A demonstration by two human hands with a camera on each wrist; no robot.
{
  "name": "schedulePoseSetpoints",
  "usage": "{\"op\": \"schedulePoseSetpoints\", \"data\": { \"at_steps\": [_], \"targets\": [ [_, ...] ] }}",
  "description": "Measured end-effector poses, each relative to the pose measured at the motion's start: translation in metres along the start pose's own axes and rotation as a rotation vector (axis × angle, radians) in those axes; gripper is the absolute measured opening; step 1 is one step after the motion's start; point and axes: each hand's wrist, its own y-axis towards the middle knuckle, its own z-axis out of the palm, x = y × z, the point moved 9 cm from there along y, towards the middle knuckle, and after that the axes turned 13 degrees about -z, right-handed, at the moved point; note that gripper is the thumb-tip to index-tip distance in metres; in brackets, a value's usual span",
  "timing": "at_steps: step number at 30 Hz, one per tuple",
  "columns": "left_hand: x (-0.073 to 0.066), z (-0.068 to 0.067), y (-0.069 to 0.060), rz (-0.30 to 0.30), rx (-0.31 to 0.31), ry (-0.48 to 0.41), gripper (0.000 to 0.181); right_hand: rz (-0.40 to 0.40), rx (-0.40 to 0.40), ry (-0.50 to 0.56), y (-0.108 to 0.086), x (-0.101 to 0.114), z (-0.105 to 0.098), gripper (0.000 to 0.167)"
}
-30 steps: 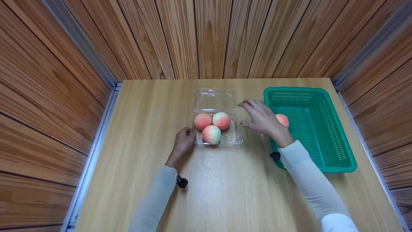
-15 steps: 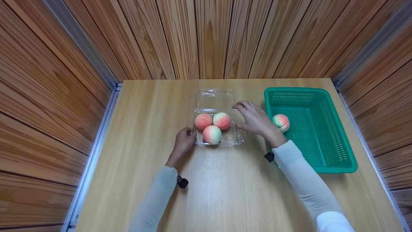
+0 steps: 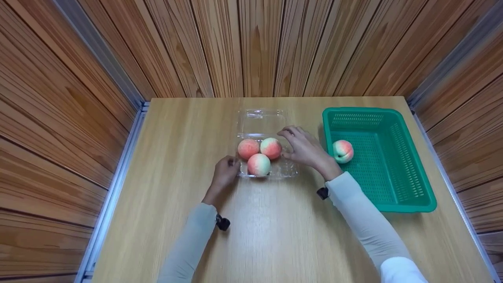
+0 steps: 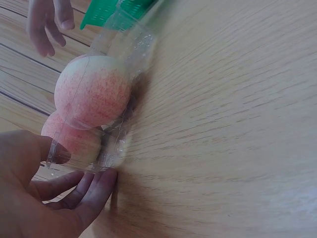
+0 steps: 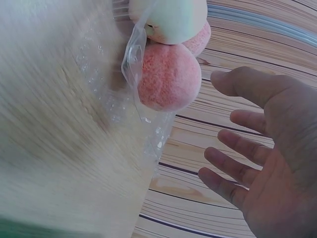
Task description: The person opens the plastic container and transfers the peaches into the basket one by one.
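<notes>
An open clear plastic clamshell box (image 3: 285,169) lies on the table with its lid (image 3: 261,122) folded back. Three pink and pale-green peaches (image 3: 258,164) sit in its base. My left hand (image 3: 226,171) pinches the box's left wall, thumb over the rim and fingers outside, as the left wrist view shows. Over the right side of the box hovers my right hand (image 3: 306,148), fingers spread and holding nothing. The nearest thing to it is the back right peach (image 3: 271,148); the right wrist view shows a gap between the thumb (image 5: 225,83) and that peach (image 5: 170,77).
A green plastic basket (image 3: 426,196) stands on the right of the wooden table (image 3: 165,165). One more peach (image 3: 343,151) lies in it against the left wall. Wood-panelled walls (image 3: 259,51) close off the back and both sides.
My right hand has moved left from the basket's edge to over the box. The peach in the basket has come into fuller view and turned slightly. My left hand stays put.
</notes>
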Motion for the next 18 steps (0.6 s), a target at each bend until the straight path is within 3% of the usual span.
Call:
{"op": "schedulePoseSetpoints", "data": {
  "at_steps": [5,12,18],
  "targets": [
    [-0.002,-0.001,-0.001,0.007,-0.019,0.018,0.022,-0.024,0.005,0.0,0.004,0.003,0.005,0.067],
    [0.002,0.0,-0.001,-0.041,0.005,-0.006,0.025,-0.044,0.008,0.011,0.007,0.005,0.015,0.068],
    [0.0,0.0,-0.002,-0.017,-0.004,-0.004,0.024,-0.059,0.012,0.012,0.01,0.007,0.025,0.068]
  ]
}}
